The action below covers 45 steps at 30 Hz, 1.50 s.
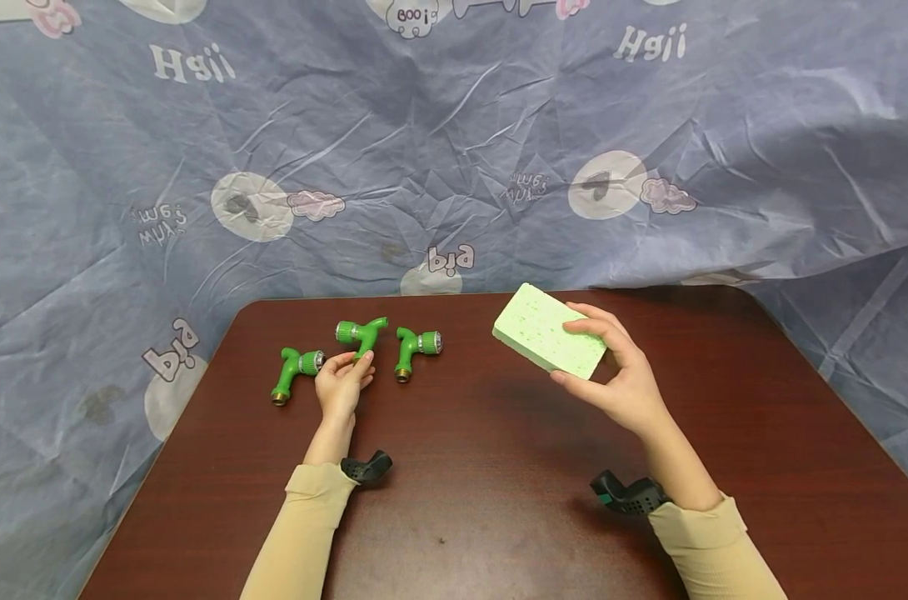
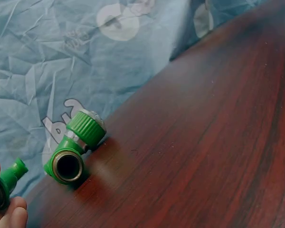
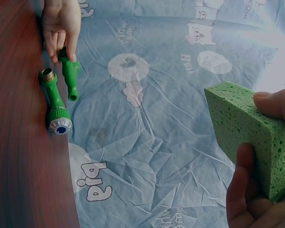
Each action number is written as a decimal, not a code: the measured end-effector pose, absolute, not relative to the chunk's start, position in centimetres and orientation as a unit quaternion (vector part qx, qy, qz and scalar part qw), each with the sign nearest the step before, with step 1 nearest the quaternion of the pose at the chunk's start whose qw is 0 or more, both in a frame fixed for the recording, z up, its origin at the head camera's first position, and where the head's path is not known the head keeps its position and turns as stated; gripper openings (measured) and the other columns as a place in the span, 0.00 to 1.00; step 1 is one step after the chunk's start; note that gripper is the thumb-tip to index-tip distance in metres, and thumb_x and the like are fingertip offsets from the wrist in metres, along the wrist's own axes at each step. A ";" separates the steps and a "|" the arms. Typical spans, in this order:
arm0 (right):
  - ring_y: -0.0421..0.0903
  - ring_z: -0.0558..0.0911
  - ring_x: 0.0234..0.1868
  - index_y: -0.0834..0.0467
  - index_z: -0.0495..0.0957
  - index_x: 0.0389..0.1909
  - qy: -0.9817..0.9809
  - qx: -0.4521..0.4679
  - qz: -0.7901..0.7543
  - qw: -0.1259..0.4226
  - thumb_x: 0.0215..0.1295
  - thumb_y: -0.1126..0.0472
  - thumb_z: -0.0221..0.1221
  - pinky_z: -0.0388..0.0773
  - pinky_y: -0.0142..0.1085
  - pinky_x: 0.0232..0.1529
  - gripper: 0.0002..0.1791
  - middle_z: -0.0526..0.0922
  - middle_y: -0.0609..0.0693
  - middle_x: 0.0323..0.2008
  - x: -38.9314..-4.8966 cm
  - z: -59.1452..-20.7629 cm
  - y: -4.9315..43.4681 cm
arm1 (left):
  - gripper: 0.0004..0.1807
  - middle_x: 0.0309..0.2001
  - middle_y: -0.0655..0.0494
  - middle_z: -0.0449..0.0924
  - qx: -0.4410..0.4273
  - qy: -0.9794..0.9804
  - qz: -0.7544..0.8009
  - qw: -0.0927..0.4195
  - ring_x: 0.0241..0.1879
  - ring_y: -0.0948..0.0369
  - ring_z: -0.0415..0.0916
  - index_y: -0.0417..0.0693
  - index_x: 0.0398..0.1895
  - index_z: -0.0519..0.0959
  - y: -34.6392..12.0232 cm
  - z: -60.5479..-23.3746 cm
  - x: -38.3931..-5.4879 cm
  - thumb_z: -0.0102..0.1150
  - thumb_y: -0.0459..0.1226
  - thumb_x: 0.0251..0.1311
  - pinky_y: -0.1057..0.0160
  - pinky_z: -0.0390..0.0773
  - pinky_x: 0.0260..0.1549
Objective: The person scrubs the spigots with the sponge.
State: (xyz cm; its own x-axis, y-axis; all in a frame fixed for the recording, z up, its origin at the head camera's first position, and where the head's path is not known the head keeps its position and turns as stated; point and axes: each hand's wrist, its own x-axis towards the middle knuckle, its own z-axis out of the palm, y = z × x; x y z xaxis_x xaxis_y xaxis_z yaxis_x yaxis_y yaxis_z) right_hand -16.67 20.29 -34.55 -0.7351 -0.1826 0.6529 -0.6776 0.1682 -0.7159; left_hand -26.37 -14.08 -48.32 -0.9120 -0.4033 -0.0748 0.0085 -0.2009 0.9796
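Between thumb and fingers, my left hand pinches the lower end of a green tap, which is held up off the table. My right hand grips a light green sponge by its right end, in the air over the table's right half. Close by the left hand, a second green tap lies on its left. A third tap lies on its right, its ribbed knob pointing right. In the right wrist view the sponge shows its pores, with fingers on opposite faces.
The dark brown wooden table runs back to a hanging blue-grey printed cloth. Black wrist devices sit on both forearms, just past the cream sleeves.
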 end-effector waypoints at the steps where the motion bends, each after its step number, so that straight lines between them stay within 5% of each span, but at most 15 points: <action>1: 0.45 0.70 0.56 0.75 0.71 0.46 -0.734 0.294 0.574 0.215 0.37 0.87 0.63 0.71 0.25 0.41 0.29 0.66 0.69 0.57 -16.7 -34.6 20.3 | 0.25 0.26 0.57 0.79 0.164 -0.621 -0.754 0.136 0.29 0.59 0.83 0.29 0.50 0.70 -14.1 -48.4 -26.4 0.68 0.33 0.53 0.62 0.82 0.33; 12: 0.43 0.71 0.55 0.75 0.71 0.46 -0.738 0.287 0.570 0.219 0.36 0.87 0.63 0.71 0.24 0.40 0.29 0.66 0.68 0.58 -16.8 -34.6 20.4 | 0.21 0.28 0.52 0.78 0.202 -0.644 -0.726 0.131 0.29 0.58 0.83 0.35 0.45 0.74 -14.2 -48.2 -26.4 0.70 0.35 0.51 0.61 0.82 0.34; 22: 0.44 0.71 0.56 0.74 0.71 0.46 -0.738 0.290 0.568 0.220 0.36 0.87 0.63 0.71 0.24 0.40 0.30 0.67 0.67 0.58 -16.9 -34.9 20.5 | 0.25 0.45 0.42 0.78 0.210 -0.663 -0.709 0.116 0.43 0.52 0.80 0.35 0.52 0.76 -14.2 -48.0 -26.3 0.69 0.37 0.52 0.64 0.81 0.38; 28: 0.46 0.70 0.57 0.71 0.72 0.49 -0.735 0.292 0.571 0.221 0.34 0.86 0.66 0.71 0.25 0.40 0.33 0.67 0.63 0.60 -18.2 -36.8 21.4 | 0.23 0.49 0.42 0.79 0.204 -0.660 -0.707 0.154 0.45 0.60 0.78 0.37 0.52 0.77 -14.1 -47.9 -26.1 0.68 0.31 0.50 0.71 0.78 0.37; 45: 0.43 0.71 0.56 0.73 0.71 0.48 -0.738 0.292 0.567 0.221 0.36 0.86 0.64 0.70 0.24 0.40 0.31 0.66 0.67 0.59 -17.3 -35.4 20.9 | 0.19 0.45 0.37 0.80 0.143 -0.647 -0.703 0.258 0.46 0.49 0.79 0.31 0.47 0.78 -13.1 -46.8 -26.0 0.66 0.26 0.49 0.74 0.77 0.38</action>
